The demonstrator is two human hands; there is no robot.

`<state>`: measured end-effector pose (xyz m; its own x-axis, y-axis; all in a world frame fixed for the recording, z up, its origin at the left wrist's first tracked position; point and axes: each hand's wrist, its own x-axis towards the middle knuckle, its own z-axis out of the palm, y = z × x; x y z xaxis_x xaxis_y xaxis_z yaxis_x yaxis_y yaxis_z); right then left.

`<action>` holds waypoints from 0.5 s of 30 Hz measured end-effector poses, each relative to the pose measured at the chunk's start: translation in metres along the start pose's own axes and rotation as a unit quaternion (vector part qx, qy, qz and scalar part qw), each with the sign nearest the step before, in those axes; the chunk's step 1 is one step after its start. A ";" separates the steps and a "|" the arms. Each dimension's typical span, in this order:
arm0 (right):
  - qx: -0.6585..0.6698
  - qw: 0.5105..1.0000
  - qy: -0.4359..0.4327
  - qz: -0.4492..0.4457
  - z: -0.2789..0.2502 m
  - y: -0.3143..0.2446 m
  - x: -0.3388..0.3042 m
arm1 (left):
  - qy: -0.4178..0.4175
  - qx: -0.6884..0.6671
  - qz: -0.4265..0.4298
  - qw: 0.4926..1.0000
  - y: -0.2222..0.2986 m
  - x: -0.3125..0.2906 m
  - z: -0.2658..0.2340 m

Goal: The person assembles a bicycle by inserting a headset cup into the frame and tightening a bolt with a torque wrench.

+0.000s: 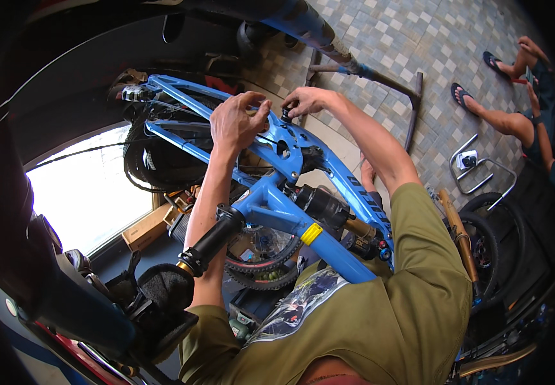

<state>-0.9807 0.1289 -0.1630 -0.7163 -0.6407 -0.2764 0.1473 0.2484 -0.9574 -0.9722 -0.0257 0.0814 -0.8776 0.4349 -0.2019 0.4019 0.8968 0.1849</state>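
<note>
A blue bicycle frame (338, 251) with a black rear shock (321, 204) hangs tilted in front of me. My right hand (308, 102) pinches a small black cylindrical part (286, 116) just above the frame's linkage plate (284, 144). What the part is, I cannot make out. Over the blue rear tubes, my left hand (239, 122) is raised with fingers bent and the thumb apart; nothing shows in its grasp. A yellow band (311, 233) wraps one tube. Below my left forearm, a black seatpost (213, 244) sits in the stand's clamp (155, 289).
Bicycle wheels (261, 256) lie beneath the frame, beside a cardboard box (146, 228). A metal stand leg (380, 77) crosses the tiled floor (386, 38). Another person's legs (502, 119) are at the far right, near a bent metal rack (483, 173). More tyres (492, 237) stand there.
</note>
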 end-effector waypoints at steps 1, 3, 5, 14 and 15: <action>-0.019 1.000 0.005 -0.009 0.002 0.001 0.001 | -0.001 0.000 0.000 1.000 0.001 0.001 0.000; -0.044 0.999 0.004 -0.023 0.006 -0.004 0.002 | 0.008 -0.001 0.004 1.000 -0.003 -0.001 0.001; -0.055 0.998 -0.004 -0.026 0.008 -0.006 0.003 | 0.013 -0.004 0.008 1.000 -0.004 -0.002 0.002; -0.096 0.994 -0.001 0.054 0.007 -0.013 0.009 | 0.025 -0.008 0.004 1.000 -0.003 -0.002 0.002; -0.091 0.992 0.000 0.092 0.008 -0.018 0.009 | 0.026 -0.011 0.005 1.000 -0.004 -0.001 0.003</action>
<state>-0.9840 0.1129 -0.1492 -0.6887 -0.5718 -0.4458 0.1511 0.4882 -0.8595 -0.9720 -0.0298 0.0779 -0.8857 0.4393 -0.1503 0.4059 0.8898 0.2086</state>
